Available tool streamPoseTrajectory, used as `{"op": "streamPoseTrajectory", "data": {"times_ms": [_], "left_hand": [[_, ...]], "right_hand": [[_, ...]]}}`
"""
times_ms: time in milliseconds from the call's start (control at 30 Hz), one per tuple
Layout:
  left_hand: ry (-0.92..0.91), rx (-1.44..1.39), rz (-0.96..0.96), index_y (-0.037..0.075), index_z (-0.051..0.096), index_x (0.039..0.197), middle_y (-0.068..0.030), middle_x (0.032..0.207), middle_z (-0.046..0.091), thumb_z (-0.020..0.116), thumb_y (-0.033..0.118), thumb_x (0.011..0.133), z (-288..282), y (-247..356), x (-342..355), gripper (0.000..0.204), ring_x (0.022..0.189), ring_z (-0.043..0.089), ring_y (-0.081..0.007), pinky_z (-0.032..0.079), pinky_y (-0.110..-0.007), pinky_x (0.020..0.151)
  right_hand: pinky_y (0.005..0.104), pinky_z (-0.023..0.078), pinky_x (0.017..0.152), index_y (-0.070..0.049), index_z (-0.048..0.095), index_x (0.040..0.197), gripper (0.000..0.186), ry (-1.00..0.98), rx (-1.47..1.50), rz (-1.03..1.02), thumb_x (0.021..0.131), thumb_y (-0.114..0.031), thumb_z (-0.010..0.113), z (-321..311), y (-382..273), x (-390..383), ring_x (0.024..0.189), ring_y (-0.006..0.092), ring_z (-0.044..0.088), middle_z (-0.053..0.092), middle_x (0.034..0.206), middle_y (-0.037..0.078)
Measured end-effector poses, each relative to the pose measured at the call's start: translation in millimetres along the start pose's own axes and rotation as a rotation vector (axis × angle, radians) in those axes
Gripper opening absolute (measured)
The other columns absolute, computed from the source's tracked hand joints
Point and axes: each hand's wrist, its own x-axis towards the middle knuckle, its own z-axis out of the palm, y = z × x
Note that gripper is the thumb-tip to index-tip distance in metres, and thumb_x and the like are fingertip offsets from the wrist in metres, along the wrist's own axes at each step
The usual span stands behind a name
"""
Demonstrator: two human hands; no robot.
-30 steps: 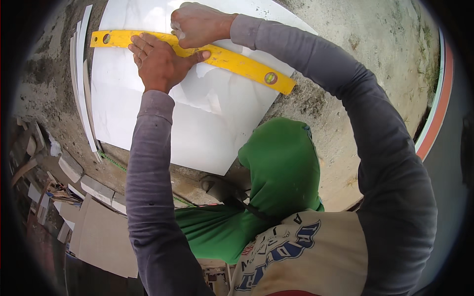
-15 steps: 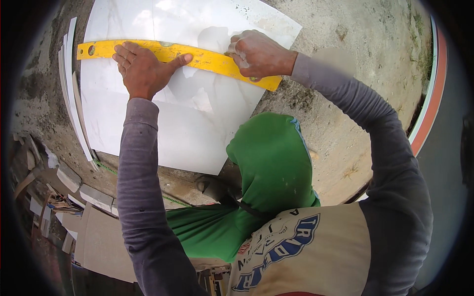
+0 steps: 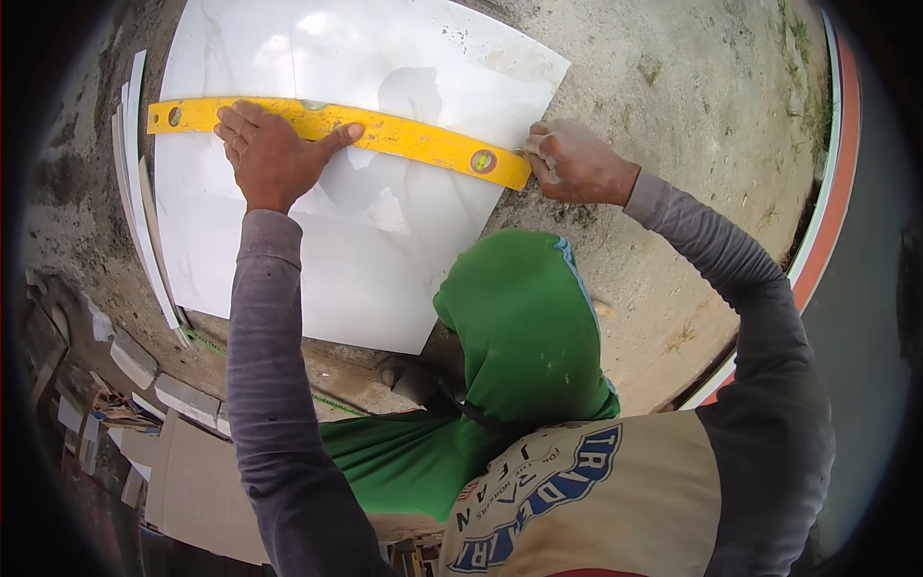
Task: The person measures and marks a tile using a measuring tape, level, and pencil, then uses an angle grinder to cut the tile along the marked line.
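A yellow spirit level (image 3: 409, 137) lies across a large white marbled tile (image 3: 250, 226), running from its left edge to past its right edge. My left hand (image 3: 279, 159) rests flat on the level near its left part, fingers forward and thumb spread to the right. My right hand (image 3: 582, 163) is closed just beyond the level's right end, over the concrete by the tile's edge. Its fingers are curled in a pinch, and whatever is in them is hidden. A round bubble vial (image 3: 483, 162) shows near the level's right end.
Thin white strips (image 3: 139, 183) lie along the tile's left side on rough concrete ground (image 3: 663, 106). Blocks (image 3: 187, 392) and a cardboard sheet (image 3: 207, 486) are at the lower left. My green-clad knee (image 3: 519, 308) is close to the tile's near right edge. A red-and-white edge (image 3: 835, 202) runs along the right.
My right hand has slid rightward along the level, from over the tile to beyond the level's right end, uncovering the vial there. My left hand stays pressed on the level.
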Motion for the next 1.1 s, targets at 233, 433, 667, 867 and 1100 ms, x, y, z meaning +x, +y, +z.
{"op": "streamPoseTrajectory", "data": {"times_ms": [233, 433, 667, 867, 1100], "left_hand": [[0.036, -0.041, -0.022, -0.028, 0.011, 0.157, -0.0557, 0.161, 0.014, 0.080, 0.089, 0.069, -4, 4, -6, 0.162, 0.157, 0.012, -0.0661, 0.019, -0.063, 0.130], [0.006, -0.136, -0.057, -0.026, 0.009, 0.159, -0.0517, 0.166, 0.011, 0.085, 0.086, 0.064, -15, 12, -6, 0.166, 0.160, 0.010, -0.0625, 0.016, -0.057, 0.132], [-0.056, -0.100, -0.077, -0.026, 0.010, 0.159, -0.0502, 0.167, 0.011, 0.087, 0.084, 0.065, -27, 16, -7, 0.164, 0.160, 0.007, -0.0620, 0.015, -0.057, 0.133], [-0.072, -0.176, -0.128, -0.024, -0.002, 0.160, -0.0486, 0.169, 0.003, 0.087, 0.083, 0.066, -33, 17, -6, 0.167, 0.161, 0.005, -0.0609, 0.015, -0.056, 0.133], [-0.043, -0.160, -0.132, -0.024, 0.004, 0.161, -0.0474, 0.170, 0.007, 0.089, 0.082, 0.061, -28, 19, -2, 0.169, 0.163, 0.004, -0.0579, 0.010, -0.054, 0.134]], "right_hand": [[0.0534, 0.052, 0.075, 0.001, 0.066, 0.087, 0.005, 0.039, -0.001, -0.061, 0.089, -0.004, 0.066, 10, -14, 49, 0.082, 0.0424, 0.065, 0.066, 0.087, 0.020], [0.0544, 0.051, 0.073, 0.001, 0.063, 0.076, 0.012, 0.209, 0.096, -0.200, 0.086, -0.004, 0.066, 20, -41, 160, 0.077, 0.0445, 0.064, 0.065, 0.081, 0.022], [0.0508, 0.054, 0.082, 0.002, 0.070, 0.085, 0.023, 0.132, 0.121, -0.228, 0.082, -0.020, 0.076, 14, -98, 301, 0.090, 0.0428, 0.066, 0.070, 0.090, 0.023], [0.0487, 0.059, 0.092, 0.003, 0.076, 0.100, 0.037, 0.231, 0.063, -0.297, 0.082, -0.030, 0.081, 11, -164, 424, 0.106, 0.0420, 0.072, 0.076, 0.102, 0.024], [0.0487, 0.061, 0.091, 0.006, 0.074, 0.097, 0.038, 0.379, 0.120, -0.318, 0.079, -0.027, 0.082, 15, -195, 499, 0.101, 0.0423, 0.075, 0.076, 0.095, 0.028]]}}
